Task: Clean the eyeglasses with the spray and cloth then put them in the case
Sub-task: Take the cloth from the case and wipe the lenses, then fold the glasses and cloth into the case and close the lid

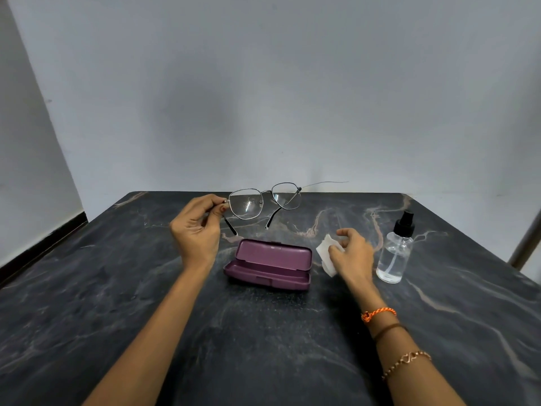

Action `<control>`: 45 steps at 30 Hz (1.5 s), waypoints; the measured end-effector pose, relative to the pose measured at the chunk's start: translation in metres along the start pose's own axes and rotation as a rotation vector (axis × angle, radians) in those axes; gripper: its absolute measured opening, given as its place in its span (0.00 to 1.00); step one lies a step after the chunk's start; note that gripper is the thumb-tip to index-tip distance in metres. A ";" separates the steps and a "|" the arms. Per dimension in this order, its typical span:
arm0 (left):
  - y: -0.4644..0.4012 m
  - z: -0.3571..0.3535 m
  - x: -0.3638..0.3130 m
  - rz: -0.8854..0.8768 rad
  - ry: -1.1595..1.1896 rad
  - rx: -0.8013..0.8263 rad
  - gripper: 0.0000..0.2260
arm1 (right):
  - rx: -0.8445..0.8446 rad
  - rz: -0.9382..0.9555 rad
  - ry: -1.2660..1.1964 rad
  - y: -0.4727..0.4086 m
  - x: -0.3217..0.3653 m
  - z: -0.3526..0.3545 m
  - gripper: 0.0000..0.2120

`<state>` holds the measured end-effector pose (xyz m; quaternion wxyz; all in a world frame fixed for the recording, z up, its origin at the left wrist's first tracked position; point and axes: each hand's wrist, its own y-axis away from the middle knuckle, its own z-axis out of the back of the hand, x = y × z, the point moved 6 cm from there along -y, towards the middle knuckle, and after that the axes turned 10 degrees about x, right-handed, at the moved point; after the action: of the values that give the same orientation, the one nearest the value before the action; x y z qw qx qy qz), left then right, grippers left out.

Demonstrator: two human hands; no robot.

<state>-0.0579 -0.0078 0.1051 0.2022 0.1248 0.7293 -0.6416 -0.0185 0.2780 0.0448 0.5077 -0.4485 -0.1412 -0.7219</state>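
Thin metal-framed eyeglasses (pixel 265 200) hang in the air above the far middle of the table, temples unfolded. My left hand (pixel 196 227) pinches them at the left hinge. A purple glasses case (pixel 268 265) lies open on the table below them, with nothing inside. Just right of the case, my right hand (pixel 351 252) rests over a white cloth (pixel 327 253), its fingers closed on the cloth's edge. A clear spray bottle (pixel 395 250) with a black nozzle stands upright to the right of that hand, apart from it.
All of it sits on a dark marbled table (pixel 146 303) pushed against a pale wall. A metal pole (pixel 527 238) leans past the table's right edge. The left table edge drops to a floor with a dark skirting.
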 end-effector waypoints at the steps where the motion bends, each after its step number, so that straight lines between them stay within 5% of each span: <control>1: 0.001 -0.002 0.000 -0.009 0.000 0.005 0.12 | 0.009 0.006 0.034 0.000 -0.001 -0.001 0.18; 12: 0.005 -0.008 -0.008 0.022 -0.007 0.027 0.09 | 0.070 0.126 0.525 0.003 0.009 -0.007 0.20; 21: 0.007 -0.014 -0.026 -0.045 -0.091 0.078 0.10 | -0.160 0.363 0.027 0.018 0.042 0.006 0.09; 31: 0.015 -0.035 -0.056 -0.186 -0.197 0.230 0.05 | 0.090 0.013 -1.036 0.011 0.036 -0.011 0.13; 45: 0.013 -0.030 -0.042 -0.116 -0.053 0.195 0.11 | 0.242 -0.061 -1.237 0.013 0.041 -0.018 0.12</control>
<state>-0.0184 0.0274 0.1153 0.1707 0.0845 0.6637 -0.7233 -0.0196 0.2348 0.0640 0.3585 -0.7181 -0.5020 -0.3222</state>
